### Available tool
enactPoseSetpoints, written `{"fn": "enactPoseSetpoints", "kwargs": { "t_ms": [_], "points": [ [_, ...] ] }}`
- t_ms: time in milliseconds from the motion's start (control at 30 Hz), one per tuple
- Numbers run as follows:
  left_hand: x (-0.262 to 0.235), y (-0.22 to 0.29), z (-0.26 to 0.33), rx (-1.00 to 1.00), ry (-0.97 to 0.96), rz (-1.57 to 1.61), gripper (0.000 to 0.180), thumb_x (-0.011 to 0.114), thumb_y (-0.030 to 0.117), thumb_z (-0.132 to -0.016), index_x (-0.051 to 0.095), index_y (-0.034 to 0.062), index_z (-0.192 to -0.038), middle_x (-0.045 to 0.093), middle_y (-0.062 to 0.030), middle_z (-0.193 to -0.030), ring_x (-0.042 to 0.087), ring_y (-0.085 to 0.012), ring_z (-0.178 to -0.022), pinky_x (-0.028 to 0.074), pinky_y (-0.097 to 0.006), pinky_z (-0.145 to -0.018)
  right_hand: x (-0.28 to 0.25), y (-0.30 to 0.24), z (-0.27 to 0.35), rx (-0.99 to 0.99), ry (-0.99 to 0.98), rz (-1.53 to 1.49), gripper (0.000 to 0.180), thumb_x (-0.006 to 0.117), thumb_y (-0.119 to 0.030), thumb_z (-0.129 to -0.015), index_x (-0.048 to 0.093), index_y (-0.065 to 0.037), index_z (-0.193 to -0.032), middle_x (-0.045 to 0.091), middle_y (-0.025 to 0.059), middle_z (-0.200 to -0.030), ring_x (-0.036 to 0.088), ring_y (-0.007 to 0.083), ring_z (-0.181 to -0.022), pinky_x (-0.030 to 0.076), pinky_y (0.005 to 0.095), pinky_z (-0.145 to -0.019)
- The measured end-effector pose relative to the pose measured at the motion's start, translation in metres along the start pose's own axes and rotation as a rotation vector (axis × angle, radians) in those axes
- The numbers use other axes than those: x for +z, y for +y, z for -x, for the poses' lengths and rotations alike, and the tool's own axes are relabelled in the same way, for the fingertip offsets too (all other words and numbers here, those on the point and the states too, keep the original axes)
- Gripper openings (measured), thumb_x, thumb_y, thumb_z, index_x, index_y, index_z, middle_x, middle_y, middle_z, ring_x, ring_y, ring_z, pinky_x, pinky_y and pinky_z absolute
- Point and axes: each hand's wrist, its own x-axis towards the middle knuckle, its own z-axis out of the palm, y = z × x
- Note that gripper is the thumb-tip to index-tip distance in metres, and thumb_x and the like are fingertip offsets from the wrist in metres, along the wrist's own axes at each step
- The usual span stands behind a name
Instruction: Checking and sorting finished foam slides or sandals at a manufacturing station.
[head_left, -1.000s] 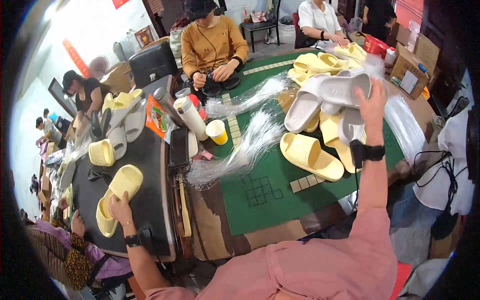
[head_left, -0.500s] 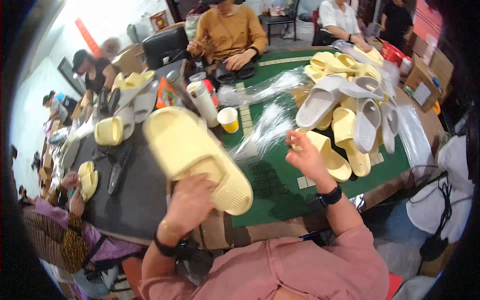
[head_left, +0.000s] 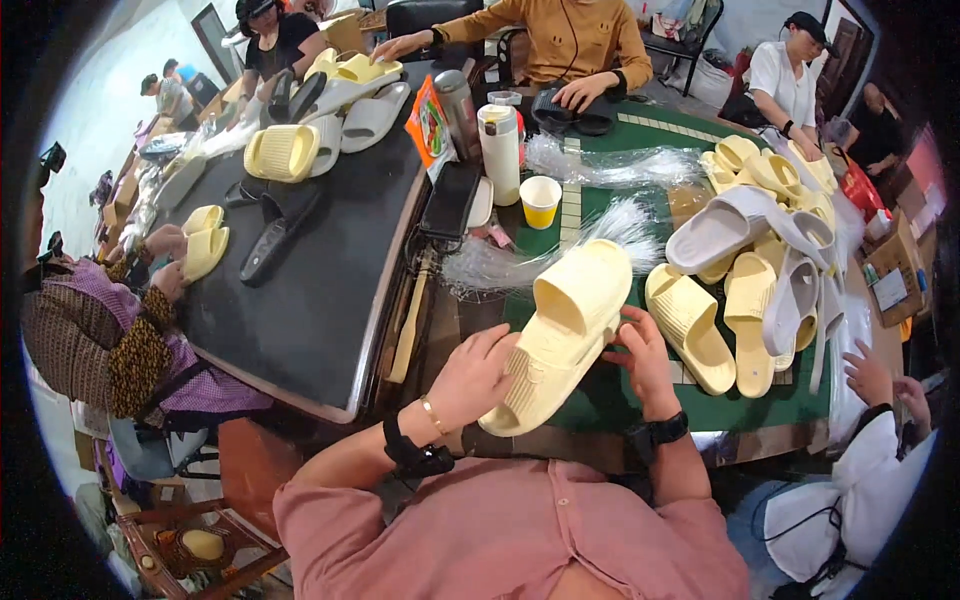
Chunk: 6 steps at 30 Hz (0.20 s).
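A pale yellow slide slipper (head_left: 553, 345) is held up over the table's near edge, tilted with its strap end away from me. My left hand (head_left: 470, 378) grips its left side near the lower end. At its right edge is my right hand (head_left: 643, 362), fingers curled against the side. Just right of it, more yellow slippers (head_left: 690, 328) and grey slippers (head_left: 722, 228) lie in a heap on the green table top (head_left: 610, 405). Beyond the held slipper lies a bundle of clear plastic strands (head_left: 490, 265).
A yellow-and-white paper cup (head_left: 541, 203), a white bottle (head_left: 499, 155) and a black case (head_left: 450, 200) stand ahead. On the dark table (head_left: 310, 300) at left are more slippers (head_left: 283, 152). Several people sit around; another person's hands (head_left: 870, 375) show at right.
The slipper has moved right relative to the tables, and its strap end now points away. My right hand, apart from it before, is now at its side. The view has shifted.
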Motion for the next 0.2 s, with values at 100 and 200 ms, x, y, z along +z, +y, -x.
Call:
{"fn": "enactPoseSetpoints", "kwargs": {
  "t_ms": [100, 200],
  "points": [
    [0.007, 0.002, 0.014, -0.25, -0.202, 0.321, 0.086, 0.08, 0.033, -0.074, 0.037, 0.0002, -0.141, 0.046, -0.0256, -0.135, 0.048, -0.0403, -0.123, 0.04, -0.043, -0.104, -0.005, 0.004, -0.002, 0.054, -0.024, 0.013, 0.042, 0.053, -0.029, -0.097, 0.047, -0.005, -0.131, 0.06, 0.0035, -0.112, 0.058, 0.0136, -0.099, 0.053, 0.0323, -0.08],
    [0.019, 0.003, 0.027, -0.24, -0.345, 0.274, 0.094, 0.079, 0.039, -0.072, 0.031, 0.008, -0.147, 0.044, -0.022, -0.139, 0.049, -0.0378, -0.123, 0.04, -0.044, -0.104, -0.008, 0.007, -0.008, 0.09, 0.025, 0.091, 0.045, 0.052, -0.037, -0.098, 0.048, -0.006, -0.131, 0.059, 0.0007, -0.112, 0.057, 0.0117, -0.099, 0.052, 0.0349, -0.081]
  ]
}}
